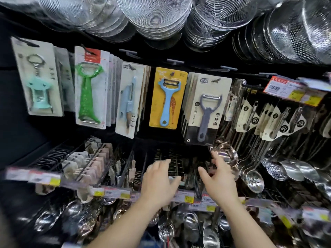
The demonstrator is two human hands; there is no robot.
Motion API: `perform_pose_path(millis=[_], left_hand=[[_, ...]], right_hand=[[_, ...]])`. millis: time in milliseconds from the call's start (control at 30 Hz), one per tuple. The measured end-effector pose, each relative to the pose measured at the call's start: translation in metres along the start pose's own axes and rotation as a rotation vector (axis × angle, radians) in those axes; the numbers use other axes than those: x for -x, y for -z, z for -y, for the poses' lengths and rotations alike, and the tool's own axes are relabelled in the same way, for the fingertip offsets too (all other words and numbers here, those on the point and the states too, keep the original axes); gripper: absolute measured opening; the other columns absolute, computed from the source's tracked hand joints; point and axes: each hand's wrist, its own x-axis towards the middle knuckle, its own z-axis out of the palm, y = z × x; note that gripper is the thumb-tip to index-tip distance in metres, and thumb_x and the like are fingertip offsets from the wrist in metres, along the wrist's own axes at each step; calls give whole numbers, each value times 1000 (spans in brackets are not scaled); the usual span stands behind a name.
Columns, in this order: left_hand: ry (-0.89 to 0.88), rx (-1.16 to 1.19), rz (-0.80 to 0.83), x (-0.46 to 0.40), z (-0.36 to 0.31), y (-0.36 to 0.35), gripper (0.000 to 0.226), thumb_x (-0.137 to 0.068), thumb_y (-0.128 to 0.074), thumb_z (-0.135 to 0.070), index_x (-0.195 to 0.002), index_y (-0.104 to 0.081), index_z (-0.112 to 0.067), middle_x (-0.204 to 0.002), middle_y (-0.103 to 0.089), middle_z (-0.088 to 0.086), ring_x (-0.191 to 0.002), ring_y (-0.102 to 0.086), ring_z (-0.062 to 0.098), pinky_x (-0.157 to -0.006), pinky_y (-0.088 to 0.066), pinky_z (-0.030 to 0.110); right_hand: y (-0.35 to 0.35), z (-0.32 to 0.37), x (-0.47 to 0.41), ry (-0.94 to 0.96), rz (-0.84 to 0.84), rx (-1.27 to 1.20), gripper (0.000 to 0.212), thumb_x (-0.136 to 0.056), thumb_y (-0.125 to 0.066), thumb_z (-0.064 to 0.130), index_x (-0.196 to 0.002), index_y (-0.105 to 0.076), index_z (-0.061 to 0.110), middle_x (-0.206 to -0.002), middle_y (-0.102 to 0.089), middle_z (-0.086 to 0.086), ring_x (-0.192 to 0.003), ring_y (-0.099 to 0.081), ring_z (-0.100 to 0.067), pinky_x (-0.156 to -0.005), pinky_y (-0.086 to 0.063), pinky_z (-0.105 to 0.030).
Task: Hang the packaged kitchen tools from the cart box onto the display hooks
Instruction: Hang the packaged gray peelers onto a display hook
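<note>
Both empty: left hand (159, 183) and right hand (219, 183), fingers spread wide, over dark wire hooks (172, 163). Above them, carded peelers hanging upright, handles down: blue peeler (167, 102) above left hand, grey peeler (206, 115) above right hand.

Shiny metal ladles (254, 178), wire strainers (154, 15)

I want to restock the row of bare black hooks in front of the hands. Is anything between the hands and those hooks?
Nothing visible blocks them. The left hand and right hand are both empty with fingers spread, reaching over the strip of white and yellow price tags toward the bare black wire hooks. Shiny steel ladles hang just right of the right hand.
</note>
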Motion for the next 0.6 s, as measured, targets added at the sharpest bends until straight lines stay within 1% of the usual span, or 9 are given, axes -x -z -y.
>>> perform_pose_path(millis=[33,100,200,300,367,433,533,567,600], left_hand=[[13,17,-44,4,2,7,65,-98,-52,-50,-154,-31,-24,-155,-37,-1,-144,-31,20,-119,-29,35],[75,80,-134,11,11,25,61,-99,-54,-45,-152,-35,-23,-154,-37,0,-144,-31,23,-117,-28,37],[173,184,-291,9,29,57,60,-97,-59,-39,-150,-38,-18,-151,-42,6,-141,-37,26,-116,-31,39],[240,283,-362,-4,49,89,67,-96,-63,-34,-152,-34,-13,-154,-41,11,-142,-39,27,-117,-33,40],[264,337,-350,-19,58,108,70,-97,-63,-33,-154,-30,-12,-156,-37,11,-143,-38,28,-116,-32,38],[256,351,-319,-37,68,122,70,-96,-65,-33,-153,-31,-12,-156,-39,10,-142,-40,29,-115,-35,40],[229,352,-260,-63,78,132,74,-94,-65,-36,-153,-30,-10,-157,-38,11,-143,-38,29,-117,-34,41],[218,350,-231,-69,80,133,75,-94,-66,-37,-154,-30,-10,-156,-39,11,-143,-38,27,-116,-34,38],[199,361,-213,-75,83,132,73,-94,-67,-36,-152,-33,-11,-150,-45,9,-138,-44,24,-110,-37,32]], right_hand=[[-1,5,2,16,2,-1,68,-93,-65,34,-152,-33,27,-145,-49,0,-120,-55,-15,-99,-47,-33],[-4,18,6,57,29,-15,64,-94,-64,34,-151,-36,27,-141,-51,0,-116,-56,-17,-95,-49,-36],[-16,46,8,119,103,-46,60,-95,-62,34,-150,-37,27,-137,-53,1,-110,-57,-15,-84,-45,-29],[-40,76,8,121,181,-148,57,-97,-62,32,-149,-39,27,-134,-56,2,-109,-59,-15,-86,-47,-29],[-54,97,1,130,204,-204,57,-98,-60,32,-150,-37,27,-135,-56,1,-111,-60,-17,-88,-48,-29],[-69,120,-14,157,221,-229,59,-99,-58,34,-152,-34,27,-139,-55,0,-117,-59,-18,-90,-45,-26],[-90,156,-43,195,203,-248,65,-100,-56,36,-156,-24,28,-150,-47,-2,-133,-49,-19,-99,-39,-25],[-95,166,-51,202,186,-263,68,-100,-56,37,-157,-20,29,-154,-42,-1,-139,-43,-18,-105,-38,-27],[-102,174,-58,205,170,-290,70,-100,-55,36,-158,-16,28,-158,-36,0,-143,-38,-17,-110,-35,-28]])
